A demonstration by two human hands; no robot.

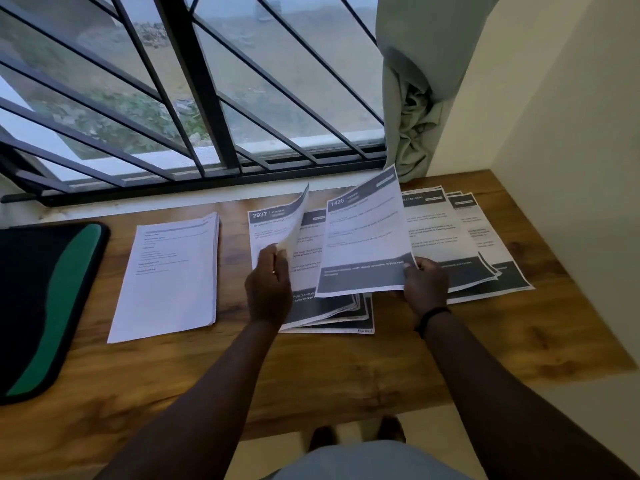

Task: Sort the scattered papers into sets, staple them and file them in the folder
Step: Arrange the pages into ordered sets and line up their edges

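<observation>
Papers [332, 306] lie in piles on the wooden desk [346, 368]. Left hand [268, 285] pinches a lifted sheet [294, 223]; right hand [426, 284] pinches another sheet [367, 233] by its corner.

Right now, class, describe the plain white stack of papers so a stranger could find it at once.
Start at the wooden table under the barred window. Beside the black-and-green folder at its left end lies the white stack. Unlike the other papers, it carries no dark bands, and no hand touches it.

Dim, flat daylight enters through the window [194, 81] at upper left; motion blur throughout, edges bowed by wide-angle distortion.
</observation>
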